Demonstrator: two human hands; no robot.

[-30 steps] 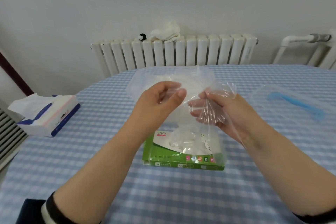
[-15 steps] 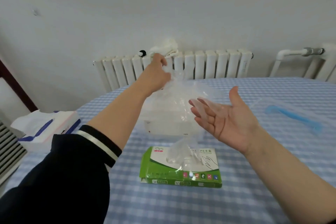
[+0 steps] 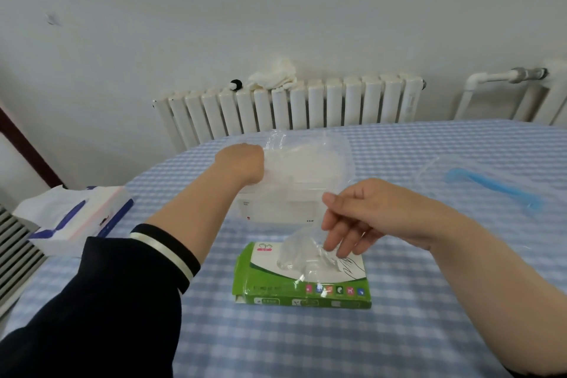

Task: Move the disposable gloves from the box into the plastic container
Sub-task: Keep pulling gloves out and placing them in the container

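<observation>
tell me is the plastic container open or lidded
Open: the plastic container has no lid on, and the left hand reaches into its top with a glove.

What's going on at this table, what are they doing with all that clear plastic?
A person is moving thin see-through gloves out of a green box into a clear plastic container just behind it on the checked tablecloth. The left hand is reaching into the container, putting a glove in with the others. The right hand hovers over the box, fingers loosely curled by the next glove sticking up from it; whether it grips it is unclear. The container's lid lies off to the right.
</observation>
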